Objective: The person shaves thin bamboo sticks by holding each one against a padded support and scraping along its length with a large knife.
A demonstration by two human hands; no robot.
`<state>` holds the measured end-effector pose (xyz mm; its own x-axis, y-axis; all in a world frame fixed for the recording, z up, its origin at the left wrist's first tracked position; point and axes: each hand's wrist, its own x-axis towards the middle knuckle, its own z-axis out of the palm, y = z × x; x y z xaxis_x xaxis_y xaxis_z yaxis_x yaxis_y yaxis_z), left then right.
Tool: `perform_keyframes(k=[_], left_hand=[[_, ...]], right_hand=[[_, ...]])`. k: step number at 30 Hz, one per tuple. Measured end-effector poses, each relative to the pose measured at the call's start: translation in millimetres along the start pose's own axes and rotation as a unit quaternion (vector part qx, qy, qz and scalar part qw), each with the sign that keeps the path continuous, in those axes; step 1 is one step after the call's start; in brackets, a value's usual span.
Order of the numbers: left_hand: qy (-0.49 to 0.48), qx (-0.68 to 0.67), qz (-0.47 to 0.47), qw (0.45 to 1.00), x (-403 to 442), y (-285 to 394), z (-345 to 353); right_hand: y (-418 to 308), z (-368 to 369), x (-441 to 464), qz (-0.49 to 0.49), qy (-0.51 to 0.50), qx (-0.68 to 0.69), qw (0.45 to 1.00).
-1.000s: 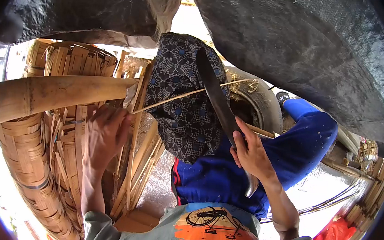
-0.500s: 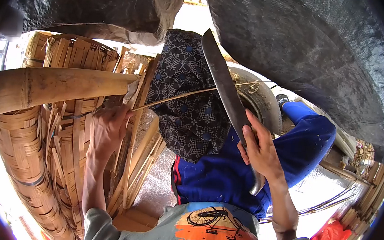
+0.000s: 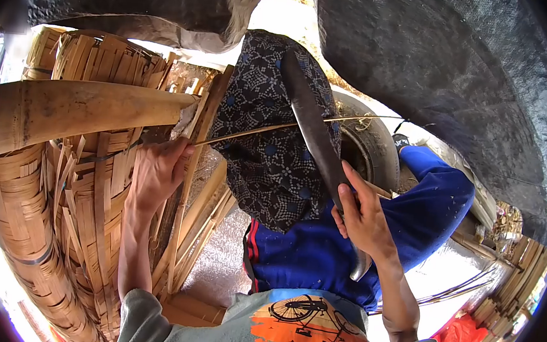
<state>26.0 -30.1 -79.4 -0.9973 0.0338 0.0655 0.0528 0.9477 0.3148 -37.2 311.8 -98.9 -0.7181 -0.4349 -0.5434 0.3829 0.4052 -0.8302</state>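
Dark metal slants through the frame's centre — a long knife (image 3: 315, 134) held in the fingers of the right hand (image 3: 367, 221). Centre-left, the left hand (image 3: 159, 167) pinches a thin strip (image 3: 251, 132) — it passes behind the knife.

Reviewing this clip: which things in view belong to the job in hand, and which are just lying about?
In use:
- thin strip, held by the left hand
- large knife, gripped by the right hand, blade across the strip
- patterned cloth, beneath both

Apparently just lying about:
- red plastic bag
- tyre
- woven bamboo roll
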Motion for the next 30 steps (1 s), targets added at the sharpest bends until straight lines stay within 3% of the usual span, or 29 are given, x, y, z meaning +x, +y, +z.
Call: perform_keyframes(k=[2, 5, 7, 8, 11, 14, 16, 17, 19, 23, 24, 26, 29, 30], left_hand=[[0.010, -0.018, 0.006, 1.000, 0.5, -1.5, 1.9], [0.000, -0.006, -0.001, 1.000, 5.5, 4.4, -3.0], [0.017, -0.051, 0.013, 0.998, 2.6, -2.8, 3.6], [0.018, -0.053, 0.014, 0.998, 1.6, -5.5, 5.1], [-0.034, -0.029, 0.013, 0.999, 6.1, -10.4, 8.6], [-0.051, -0.055, 0.007, 0.997, 7.2, -14.6, 14.4], [0.043, -0.134, 0.056, 0.988, 4.8, -20.4, 23.7], [0.043, -0.137, 0.055, 0.988, 4.1, -19.8, 24.6], [-0.011, -0.154, -0.004, 0.988, 9.8, -16.7, 22.5], [-0.051, -0.139, -0.019, 0.989, 21.1, -14.6, 18.6], [-0.064, -0.139, -0.045, 0.987, 20.1, -13.3, 16.7], [-0.083, -0.139, -0.069, 0.984, 15.1, -10.5, 16.1], [-0.004, -0.127, -0.014, 0.992, 12.6, 0.8, 4.0], [-0.067, -0.043, -0.043, 0.996, 16.3, 16.8, -16.8]], right_hand=[[-5.4, 1.1, 1.9, -0.002, 0.001, -0.018, 1.000], [-11.2, 4.8, 3.4, 0.071, 0.040, 0.050, 0.995], [3.3, 14.3, 5.5, -0.040, 0.104, -0.020, 0.994], [3.3, 13.0, 5.5, 0.030, 0.022, -0.029, 0.999], [-5.3, 13.6, 4.8, -0.026, 0.010, -0.086, 0.996], [-8.8, 7.4, 5.2, 0.001, 0.039, -0.010, 0.999], [-17.2, 3.7, 4.4, 0.052, 0.059, 0.051, 0.996], [-15.6, 5.1, 4.2, 0.054, 0.060, 0.049, 0.996], [-5.3, 11.9, 7.6, 0.040, 0.093, 0.029, 0.994], [25.4, 17.7, 12.5, -0.088, 0.060, -0.136, 0.985], [1.9, 13.3, 9.2, -0.011, 0.043, -0.061, 0.997], [-3.5, 7.0, 8.6, 0.009, 0.042, -0.025, 0.999], [-11.4, -5.2, 3.8, 0.031, 0.042, 0.016, 0.999], [-11.8, -9.8, 1.8, 0.028, 0.056, 0.023, 0.998]])
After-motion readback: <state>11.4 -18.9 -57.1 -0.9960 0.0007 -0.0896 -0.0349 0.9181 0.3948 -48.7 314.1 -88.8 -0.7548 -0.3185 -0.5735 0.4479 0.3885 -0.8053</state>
